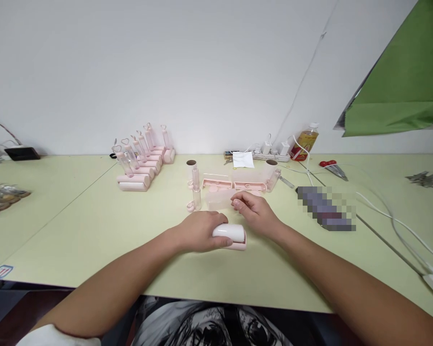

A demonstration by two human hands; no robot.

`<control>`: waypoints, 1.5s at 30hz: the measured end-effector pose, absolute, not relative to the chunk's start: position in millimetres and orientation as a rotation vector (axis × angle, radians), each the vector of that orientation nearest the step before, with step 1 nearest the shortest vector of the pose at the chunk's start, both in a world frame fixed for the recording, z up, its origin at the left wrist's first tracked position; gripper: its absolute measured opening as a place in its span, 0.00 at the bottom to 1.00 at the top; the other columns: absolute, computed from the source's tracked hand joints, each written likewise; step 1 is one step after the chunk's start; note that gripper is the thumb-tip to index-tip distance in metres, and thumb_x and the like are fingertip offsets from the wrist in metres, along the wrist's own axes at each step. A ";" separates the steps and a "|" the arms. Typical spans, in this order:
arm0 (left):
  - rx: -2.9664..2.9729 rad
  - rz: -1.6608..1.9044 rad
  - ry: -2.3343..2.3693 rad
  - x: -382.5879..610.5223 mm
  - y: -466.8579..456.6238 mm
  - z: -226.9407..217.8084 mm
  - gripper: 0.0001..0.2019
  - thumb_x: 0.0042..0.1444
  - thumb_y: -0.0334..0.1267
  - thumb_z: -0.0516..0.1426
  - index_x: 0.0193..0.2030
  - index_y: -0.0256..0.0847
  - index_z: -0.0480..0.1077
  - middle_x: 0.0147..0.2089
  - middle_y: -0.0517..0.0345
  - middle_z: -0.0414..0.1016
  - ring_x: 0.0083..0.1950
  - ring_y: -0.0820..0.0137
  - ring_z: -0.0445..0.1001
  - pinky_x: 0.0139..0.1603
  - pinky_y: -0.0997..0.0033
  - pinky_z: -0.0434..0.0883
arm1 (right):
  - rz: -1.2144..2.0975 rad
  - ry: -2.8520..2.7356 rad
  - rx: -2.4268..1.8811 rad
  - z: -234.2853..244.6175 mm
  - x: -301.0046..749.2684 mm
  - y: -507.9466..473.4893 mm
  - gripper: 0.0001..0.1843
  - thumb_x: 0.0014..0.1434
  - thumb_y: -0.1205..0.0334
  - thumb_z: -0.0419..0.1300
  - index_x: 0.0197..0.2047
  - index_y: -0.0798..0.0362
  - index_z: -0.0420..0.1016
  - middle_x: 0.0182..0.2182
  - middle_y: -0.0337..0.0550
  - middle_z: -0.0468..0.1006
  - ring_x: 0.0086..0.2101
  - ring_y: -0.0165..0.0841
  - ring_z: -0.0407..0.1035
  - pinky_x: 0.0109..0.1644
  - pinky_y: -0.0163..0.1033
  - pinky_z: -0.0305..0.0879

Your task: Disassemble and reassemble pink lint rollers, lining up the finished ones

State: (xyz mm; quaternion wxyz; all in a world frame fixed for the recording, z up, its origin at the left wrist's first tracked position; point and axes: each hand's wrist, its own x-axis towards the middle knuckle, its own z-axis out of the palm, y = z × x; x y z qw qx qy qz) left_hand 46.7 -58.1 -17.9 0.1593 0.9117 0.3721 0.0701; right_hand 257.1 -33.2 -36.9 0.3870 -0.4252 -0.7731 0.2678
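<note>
My left hand [198, 230] is closed around a white roll seated in a pink holder [234, 236] on the pale green table [94, 230]. My right hand [254, 211] sits just right of it, its fingers curled on the edge of a clear plastic cover [220, 199] that lies behind the roll. Beyond the hands lie pink trays [216, 183] with small round pink parts, and clear handles with pink ends [195, 192] stand to their left.
A row of finished pink rollers with heart-topped handles [144, 158] stands at the back left. A power strip [270, 154], a yellow bottle [305, 142], red-handled scissors [332, 167] and white cables [393, 216] lie on the right. Packets [2, 197] sit at the far left.
</note>
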 end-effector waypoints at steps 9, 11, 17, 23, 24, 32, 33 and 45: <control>2.669 0.340 1.105 44.7 -55.2 -22.4 0.18 0.57 0.53 0.54 0.45 0.43 0.71 0.40 0.54 0.75 0.39 0.63 0.73 0.34 0.69 0.63 | 0.614 -2.025 -1.058 -34.9 257.6 -33.1 0.12 0.65 0.54 0.51 0.38 0.53 0.70 0.29 0.38 0.72 0.30 0.31 0.65 0.34 0.36 0.60; 2.600 0.473 1.202 42.3 -52.9 -19.3 0.16 0.58 0.52 0.53 0.39 0.42 0.71 0.36 0.56 0.75 0.36 0.66 0.72 0.33 0.70 0.62 | 0.610 -2.058 -1.047 -33.6 257.3 -34.9 0.11 0.65 0.55 0.52 0.39 0.52 0.71 0.30 0.39 0.73 0.31 0.31 0.66 0.34 0.36 0.61; 2.221 1.088 1.734 22.8 -36.6 -3.9 0.12 0.59 0.48 0.51 0.35 0.41 0.66 0.31 0.60 0.71 0.30 0.71 0.69 0.32 0.72 0.63 | 0.564 -2.276 -0.885 -27.8 251.8 -48.9 0.10 0.63 0.55 0.55 0.42 0.52 0.70 0.37 0.44 0.75 0.37 0.34 0.67 0.42 0.39 0.62; 2.195 0.503 1.970 12.0 -20.6 -13.8 0.28 0.50 0.60 0.56 0.52 0.43 0.65 0.48 0.49 0.72 0.45 0.58 0.73 0.37 0.66 0.65 | 0.566 -2.378 -0.881 -29.2 247.9 -54.4 0.10 0.63 0.56 0.55 0.44 0.52 0.70 0.40 0.46 0.75 0.40 0.36 0.68 0.43 0.41 0.62; 2.177 0.396 1.981 13.0 -19.4 -17.4 0.31 0.49 0.62 0.55 0.54 0.43 0.64 0.49 0.48 0.72 0.46 0.56 0.73 0.37 0.65 0.66 | 0.572 -2.376 -0.888 -29.8 248.0 -53.9 0.10 0.63 0.56 0.55 0.43 0.52 0.70 0.40 0.45 0.75 0.40 0.36 0.68 0.43 0.41 0.63; 2.234 0.316 1.917 18.2 -9.4 -35.9 0.19 0.56 0.55 0.52 0.43 0.41 0.69 0.39 0.50 0.76 0.39 0.59 0.75 0.31 0.69 0.63 | 0.637 -2.306 -0.900 -30.3 248.1 -51.3 0.08 0.62 0.58 0.55 0.42 0.52 0.70 0.38 0.44 0.75 0.38 0.34 0.68 0.43 0.40 0.64; 2.246 0.326 1.902 16.4 -8.1 -35.9 0.17 0.56 0.53 0.52 0.40 0.41 0.69 0.37 0.50 0.76 0.37 0.60 0.75 0.29 0.70 0.61 | 0.648 -2.292 -0.901 -30.3 248.0 -51.5 0.08 0.62 0.58 0.55 0.42 0.52 0.70 0.38 0.44 0.76 0.38 0.34 0.68 0.43 0.40 0.64; 2.643 0.270 1.635 29.1 -28.8 -16.9 0.12 0.58 0.44 0.53 0.45 0.43 0.70 0.35 0.53 0.78 0.35 0.61 0.76 0.30 0.70 0.61 | 0.804 -2.041 -0.984 -38.3 247.3 -49.3 0.22 0.60 0.54 0.58 0.55 0.49 0.59 0.36 0.41 0.74 0.35 0.32 0.67 0.42 0.39 0.65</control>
